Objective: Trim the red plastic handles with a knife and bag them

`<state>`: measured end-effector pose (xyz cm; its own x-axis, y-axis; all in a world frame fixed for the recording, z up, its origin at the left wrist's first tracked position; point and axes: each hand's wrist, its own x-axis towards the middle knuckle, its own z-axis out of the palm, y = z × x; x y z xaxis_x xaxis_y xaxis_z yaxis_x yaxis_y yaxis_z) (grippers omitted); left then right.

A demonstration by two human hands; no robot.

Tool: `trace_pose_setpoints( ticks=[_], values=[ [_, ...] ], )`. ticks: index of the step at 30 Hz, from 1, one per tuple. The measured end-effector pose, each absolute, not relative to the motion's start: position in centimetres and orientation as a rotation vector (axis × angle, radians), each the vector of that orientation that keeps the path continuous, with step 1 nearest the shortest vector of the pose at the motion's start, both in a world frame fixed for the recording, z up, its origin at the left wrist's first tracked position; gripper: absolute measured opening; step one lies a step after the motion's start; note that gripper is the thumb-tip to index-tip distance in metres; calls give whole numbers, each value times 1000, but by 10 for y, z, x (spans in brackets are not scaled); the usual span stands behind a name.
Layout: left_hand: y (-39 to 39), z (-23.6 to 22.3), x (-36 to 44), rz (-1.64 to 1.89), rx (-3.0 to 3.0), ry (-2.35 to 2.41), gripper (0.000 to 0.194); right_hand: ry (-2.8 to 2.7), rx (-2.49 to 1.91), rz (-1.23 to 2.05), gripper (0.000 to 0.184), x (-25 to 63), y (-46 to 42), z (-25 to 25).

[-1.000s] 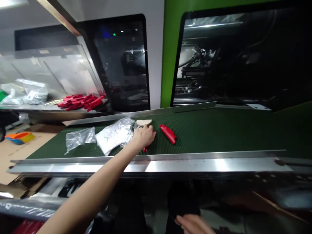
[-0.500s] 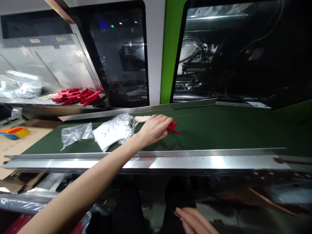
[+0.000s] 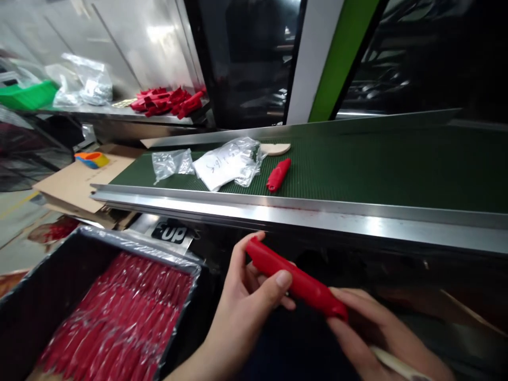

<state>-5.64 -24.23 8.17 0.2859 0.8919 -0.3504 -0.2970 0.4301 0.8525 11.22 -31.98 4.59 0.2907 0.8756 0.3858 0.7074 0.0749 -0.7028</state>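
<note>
1. One long, rounded red plastic part (image 3: 297, 276) is held in the air in front of the belt's near edge, slanting down from left to right.
2. The left hand (image 3: 244, 304) pinches its upper portion, thumb pressed on the facing side and fingers behind, one fingertip at the top end.
3. The right hand (image 3: 381, 325) grips the lower end between thumb and fingers; a pale, slender stick (image 3: 397, 364) also lies in this hand, its far end out of view.
4. Beyond the hands, a silver metal rail (image 3: 317, 212) edges a dark green ribbed conveyor belt (image 3: 357, 169).
5. On the belt lies a shorter-looking red plastic piece (image 3: 279, 174), near a flat beige piece with a curved edge (image 3: 277, 149).
6. Left of these are a white packet in clear plastic with black handwriting (image 3: 220, 166) and a crumpled clear plastic bag (image 3: 172, 163).
7. At lower left, a black plastic-lined box (image 3: 105, 236) contains rows of wrapped red parts (image 3: 119, 312).
8. Farther back, a heap of red plastic parts (image 3: 166, 101) sits on a metal shelf (image 3: 115, 110), with a bright green tray (image 3: 29, 95) to its left.
</note>
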Motion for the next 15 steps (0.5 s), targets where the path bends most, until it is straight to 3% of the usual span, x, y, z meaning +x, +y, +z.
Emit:
trace_pose_setpoints(
  ticks=[3,7,15],
  values=[
    [-253,76,-79,971,771,1027,46,-1531,-1761,124,24,117,-326,34],
    [-270,69,-100,973,695,1061,38,-1398,-1879,242,34,116,-332,27],
    [-282,64,-106,1104,644,1164,39,-1560,-1775,191,25,109,-326,32]
  ],
)
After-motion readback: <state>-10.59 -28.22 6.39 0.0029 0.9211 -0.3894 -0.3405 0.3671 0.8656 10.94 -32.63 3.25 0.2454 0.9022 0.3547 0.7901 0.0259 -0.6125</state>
